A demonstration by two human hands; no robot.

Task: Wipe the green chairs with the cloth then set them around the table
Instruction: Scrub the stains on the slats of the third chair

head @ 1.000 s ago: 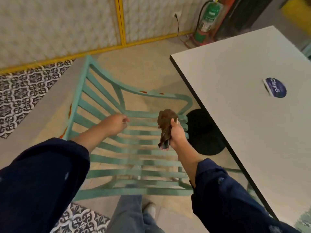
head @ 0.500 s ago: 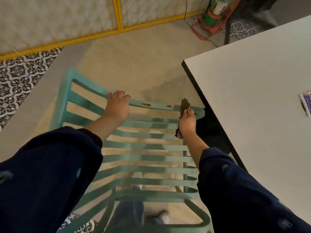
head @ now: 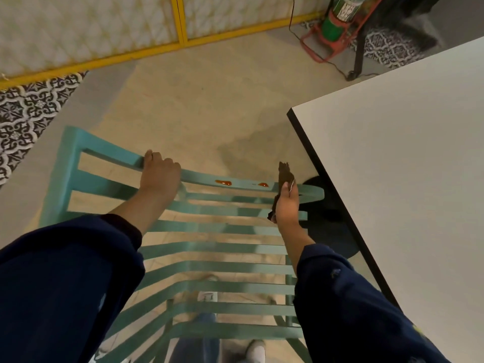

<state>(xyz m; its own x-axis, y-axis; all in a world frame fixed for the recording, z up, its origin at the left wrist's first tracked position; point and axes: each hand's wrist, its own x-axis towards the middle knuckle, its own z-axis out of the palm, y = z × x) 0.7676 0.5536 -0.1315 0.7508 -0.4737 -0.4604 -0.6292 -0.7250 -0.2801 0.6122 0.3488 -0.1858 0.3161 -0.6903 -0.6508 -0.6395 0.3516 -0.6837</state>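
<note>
1. Two hands engage the green chair (head: pixel 214 248) beside the table (head: pixel 406 166): left hand (head: pixel 159 176) curled round the top rail (head: pixel 201 177), right hand (head: pixel 286 205) pinching the brown cloth (head: pixel 285 175) at the rail's right end
2. Brace with the left; sweep the cloth over both orange stains (head: pixel 223 182)

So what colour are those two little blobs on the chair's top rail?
Orange-red blobs on the teal-green chair, seen best in the head view.
</note>
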